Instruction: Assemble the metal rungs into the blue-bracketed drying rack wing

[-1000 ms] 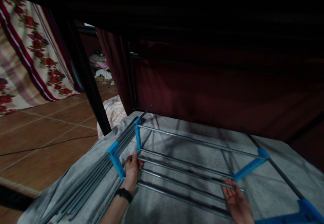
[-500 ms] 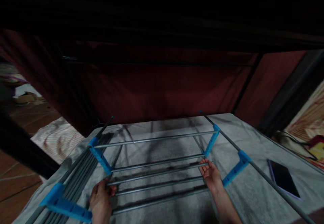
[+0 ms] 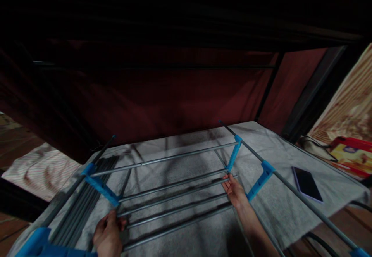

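Observation:
A rack frame of grey metal tubes with blue plastic brackets stands on a grey cloth. One thin metal tube (image 3: pixel 174 197) runs crosswise low in the frame, between my hands. My left hand (image 3: pixel 108 234) is closed at its left end, beside the front-left blue bracket (image 3: pixel 58 249). My right hand (image 3: pixel 235 192) pinches the tube's right end, which pokes a little past the fingers. That hand is just below the far-right blue bracket (image 3: pixel 234 155) and left of the near-right bracket (image 3: pixel 260 180). Parallel crossbars (image 3: pixel 180 229) lie nearer to me, with others beyond.
Several loose grey tubes (image 3: pixel 84 204) lie side by side at the left. A phone (image 3: pixel 307 184) rests on the cloth (image 3: pixel 279 218) at the right. Beyond it are a red and yellow package (image 3: pixel 353 154) and dark cables. A dark red panel (image 3: pixel 174 102) closes off the back.
The view has turned and shifted right, so the frame appears farther left and more of the package shows. Both hands keep their places at the tube's ends.

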A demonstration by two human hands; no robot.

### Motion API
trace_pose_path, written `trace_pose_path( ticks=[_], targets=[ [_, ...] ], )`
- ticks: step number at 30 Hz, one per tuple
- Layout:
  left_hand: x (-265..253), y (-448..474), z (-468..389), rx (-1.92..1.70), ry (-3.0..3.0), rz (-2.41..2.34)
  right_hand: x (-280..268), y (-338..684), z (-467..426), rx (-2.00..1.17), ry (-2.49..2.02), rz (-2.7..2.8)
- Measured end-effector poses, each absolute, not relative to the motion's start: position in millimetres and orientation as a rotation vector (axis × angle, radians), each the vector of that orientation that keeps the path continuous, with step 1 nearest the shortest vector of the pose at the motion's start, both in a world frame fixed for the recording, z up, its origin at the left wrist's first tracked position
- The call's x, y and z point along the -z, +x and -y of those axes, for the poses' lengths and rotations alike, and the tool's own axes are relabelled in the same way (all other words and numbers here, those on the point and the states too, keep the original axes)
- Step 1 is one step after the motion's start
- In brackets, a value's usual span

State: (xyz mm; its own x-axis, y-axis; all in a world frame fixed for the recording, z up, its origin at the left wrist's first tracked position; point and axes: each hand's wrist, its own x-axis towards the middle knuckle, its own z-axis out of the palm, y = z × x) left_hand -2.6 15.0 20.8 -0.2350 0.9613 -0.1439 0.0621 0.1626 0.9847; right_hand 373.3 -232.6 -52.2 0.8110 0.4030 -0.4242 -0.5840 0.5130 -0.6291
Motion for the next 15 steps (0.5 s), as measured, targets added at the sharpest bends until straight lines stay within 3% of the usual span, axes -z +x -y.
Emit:
trace_pose_path(
  ticks=[15],
  targets=[
    [-12.6, 0.0, -21.9, -1.307, 0.918, -1.486, 59.9, 377.8, 233.3, -0.630, -0.826, -0.239]
  ],
)
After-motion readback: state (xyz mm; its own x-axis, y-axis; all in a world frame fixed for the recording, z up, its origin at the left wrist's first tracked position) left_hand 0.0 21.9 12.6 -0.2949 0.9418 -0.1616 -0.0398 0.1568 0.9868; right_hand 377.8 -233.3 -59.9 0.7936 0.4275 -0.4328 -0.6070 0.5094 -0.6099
